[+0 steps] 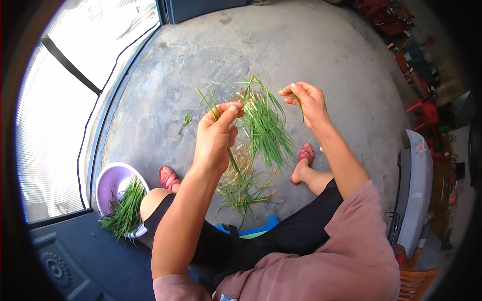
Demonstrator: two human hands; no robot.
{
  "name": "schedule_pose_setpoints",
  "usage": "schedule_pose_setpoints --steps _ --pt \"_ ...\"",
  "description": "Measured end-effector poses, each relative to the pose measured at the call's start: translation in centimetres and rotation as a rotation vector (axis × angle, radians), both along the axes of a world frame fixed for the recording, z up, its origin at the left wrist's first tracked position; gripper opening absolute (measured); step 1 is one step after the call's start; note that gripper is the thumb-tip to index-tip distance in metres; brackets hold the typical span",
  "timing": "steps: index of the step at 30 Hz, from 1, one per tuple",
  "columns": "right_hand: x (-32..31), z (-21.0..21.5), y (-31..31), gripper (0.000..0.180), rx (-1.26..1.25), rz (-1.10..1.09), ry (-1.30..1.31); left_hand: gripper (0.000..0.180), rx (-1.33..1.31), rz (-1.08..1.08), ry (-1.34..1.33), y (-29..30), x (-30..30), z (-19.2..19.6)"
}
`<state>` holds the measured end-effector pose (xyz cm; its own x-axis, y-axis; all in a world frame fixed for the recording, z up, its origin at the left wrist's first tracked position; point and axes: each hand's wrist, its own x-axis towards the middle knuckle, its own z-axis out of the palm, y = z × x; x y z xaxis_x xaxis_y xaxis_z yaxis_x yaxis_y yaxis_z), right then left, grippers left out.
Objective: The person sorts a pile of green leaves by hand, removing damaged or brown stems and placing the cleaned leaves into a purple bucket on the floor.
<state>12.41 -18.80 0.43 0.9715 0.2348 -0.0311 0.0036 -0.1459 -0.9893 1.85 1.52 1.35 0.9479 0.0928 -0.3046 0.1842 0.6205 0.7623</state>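
My left hand [215,133] is closed around a few long green chives [233,161], whose ends stick out above and below the fist. Off to its right, my right hand [310,104] is raised with thumb and fingers pinched on a thin green chive leaf [300,106]. On the floor between and beyond the hands lies a loose bundle of chives [268,131], with pale stalk ends at the far side. Nearer to me is a heap of loose leaves and dry yellowish trimmings [243,192].
At my left knee a lilac plastic basket [106,183] holds more chives [127,206], some hanging over its rim. A small green sprig [186,120] lies on the concrete floor [165,80]. My sandalled feet flank the heaps. A blue door panel [80,256] is at lower left.
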Motion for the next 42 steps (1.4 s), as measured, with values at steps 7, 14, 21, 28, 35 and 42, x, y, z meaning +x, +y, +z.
schedule_pose_setpoints --steps 7,14,21,28,35,42 --pt "-5.4 4.1 0.3 0.019 0.417 0.176 -0.048 0.04 0.555 0.145 -0.05 -2.3 1.5 -3.9" --pt "-6.4 1.9 0.4 0.019 0.556 0.178 0.104 0.033 0.249 -0.177 0.046 -4.1 1.7 -4.2" --pt "-7.8 1.1 1.1 0.019 0.56 0.223 0.078 0.055 0.045 -0.178 0.079 -4.7 1.5 -2.7" --pt "-8.4 1.8 1.3 0.018 0.521 0.256 -0.025 0.059 0.104 -0.474 0.024 -4.2 1.2 -2.9" --pt "-9.8 3.0 1.3 0.014 0.161 0.664 -0.024 0.02 0.113 -0.223 -0.064 -4.1 1.1 -2.8" --pt "-8.4 1.1 -0.1 0.021 0.145 0.251 0.224 0.025 0.097 -0.211 -0.115 -2.0 0.6 -0.6"
